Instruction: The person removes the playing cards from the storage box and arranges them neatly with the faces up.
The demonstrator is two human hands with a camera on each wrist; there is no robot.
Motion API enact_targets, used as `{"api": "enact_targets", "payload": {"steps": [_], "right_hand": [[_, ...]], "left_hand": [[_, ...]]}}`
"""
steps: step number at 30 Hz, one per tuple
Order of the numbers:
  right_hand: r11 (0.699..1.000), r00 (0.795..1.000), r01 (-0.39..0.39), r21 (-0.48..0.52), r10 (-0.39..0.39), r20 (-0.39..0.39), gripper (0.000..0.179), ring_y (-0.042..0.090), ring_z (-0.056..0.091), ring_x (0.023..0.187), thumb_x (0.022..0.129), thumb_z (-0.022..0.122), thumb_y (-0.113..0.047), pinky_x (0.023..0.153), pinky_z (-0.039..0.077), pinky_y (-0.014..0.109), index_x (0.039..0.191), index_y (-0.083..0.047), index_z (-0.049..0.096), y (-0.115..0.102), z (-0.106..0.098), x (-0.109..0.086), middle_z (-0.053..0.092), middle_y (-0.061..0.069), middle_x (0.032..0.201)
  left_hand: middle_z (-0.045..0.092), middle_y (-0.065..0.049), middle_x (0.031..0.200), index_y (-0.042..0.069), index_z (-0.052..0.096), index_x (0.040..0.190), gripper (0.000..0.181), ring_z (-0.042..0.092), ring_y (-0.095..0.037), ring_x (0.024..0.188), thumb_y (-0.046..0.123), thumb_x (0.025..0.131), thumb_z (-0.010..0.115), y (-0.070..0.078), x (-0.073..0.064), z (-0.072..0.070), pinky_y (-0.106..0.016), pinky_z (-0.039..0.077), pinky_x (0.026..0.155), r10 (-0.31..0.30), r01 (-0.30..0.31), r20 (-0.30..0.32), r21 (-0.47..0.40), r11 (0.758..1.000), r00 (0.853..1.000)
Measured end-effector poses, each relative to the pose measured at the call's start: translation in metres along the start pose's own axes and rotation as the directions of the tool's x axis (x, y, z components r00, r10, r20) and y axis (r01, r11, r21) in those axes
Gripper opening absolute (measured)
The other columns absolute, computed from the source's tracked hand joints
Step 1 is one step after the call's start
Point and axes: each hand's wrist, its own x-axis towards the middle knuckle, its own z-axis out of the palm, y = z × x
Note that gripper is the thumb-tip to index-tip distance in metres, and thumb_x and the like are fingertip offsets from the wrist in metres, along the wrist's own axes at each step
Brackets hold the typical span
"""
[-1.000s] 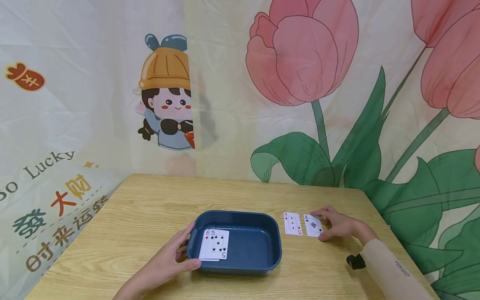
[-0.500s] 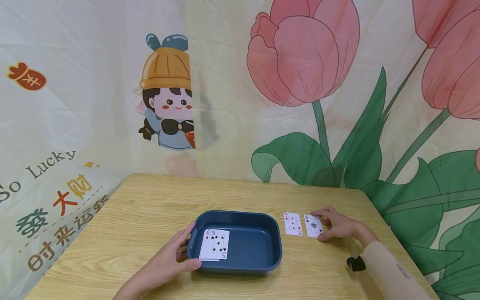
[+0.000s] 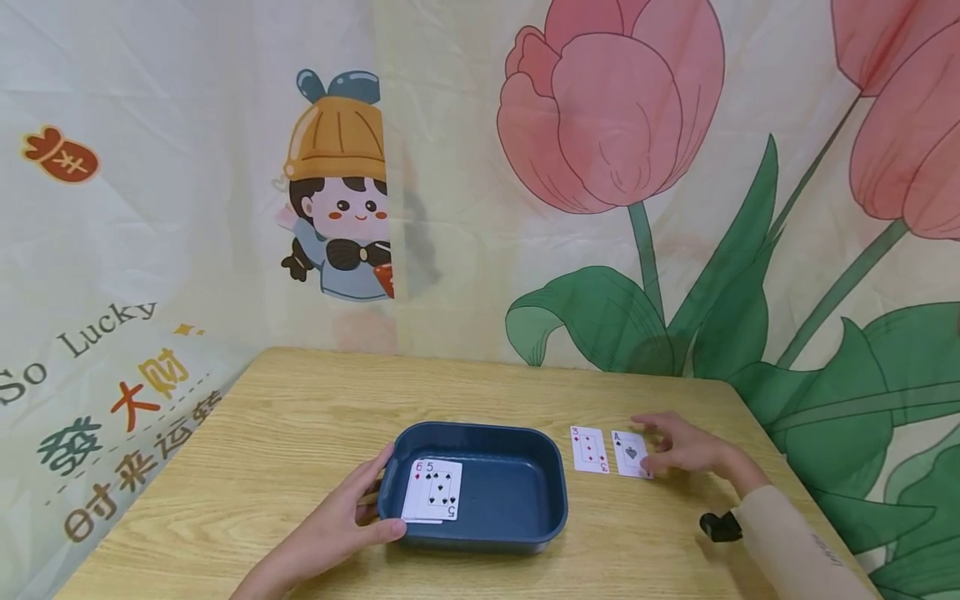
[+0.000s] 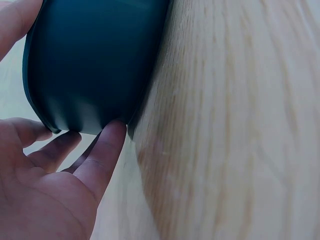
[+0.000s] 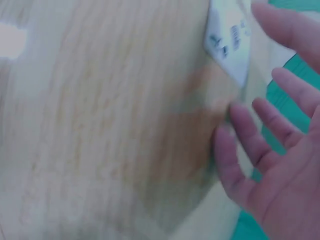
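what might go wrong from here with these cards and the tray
The white ace of spades card lies flat, so the right hand might fumble lifting it. The white three of diamonds card lies close beside it and could get nudged. The left hand touches the dark blue rectangular tray; a shove might slide the overlapping white cards inside.

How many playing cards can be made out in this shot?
4: the red 6, partly under the black 5, in the blue tray; the red 3 and the ace on the table, the ace nearest the right hand. More may be hidden under the 5.
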Motion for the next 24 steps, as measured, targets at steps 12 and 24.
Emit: {"api": "enact_targets", "payload": {"steps": [12,24], "right_hand": [[0.970,0.965,0.199,-0.138,-0.218,-0.147,0.073,0.037,0.062,0.119,0.096,0.080,-0.033,0.092,0.059,0.051,0.158,-0.009,0.049,-0.085,-0.005,0.001,0.054,0.023,0.148],[0.933,0.926,0.355,-0.055,-0.359,-0.115,0.073,0.032,0.061,0.120,0.094,0.084,-0.029,0.095,0.056,0.049,0.158,-0.016,0.050,-0.180,0.041,0.011,0.054,0.012,0.145]], "left_hand": [[0.019,-0.019,0.174,0.026,0.018,0.172,0.104,0.046,-0.044,0.147,0.033,0.093,0.085,-0.002,-0.001,0.001,-0.032,0.054,0.108,-0.017,0.017,-0.010,0.006,1.000,1.000],[0.023,-0.020,0.173,0.024,0.019,0.172,0.103,0.046,-0.044,0.146,0.031,0.093,0.085,-0.002,0.002,0.002,-0.031,0.054,0.107,-0.014,0.014,-0.017,0.000,1.000,1.000]]}}
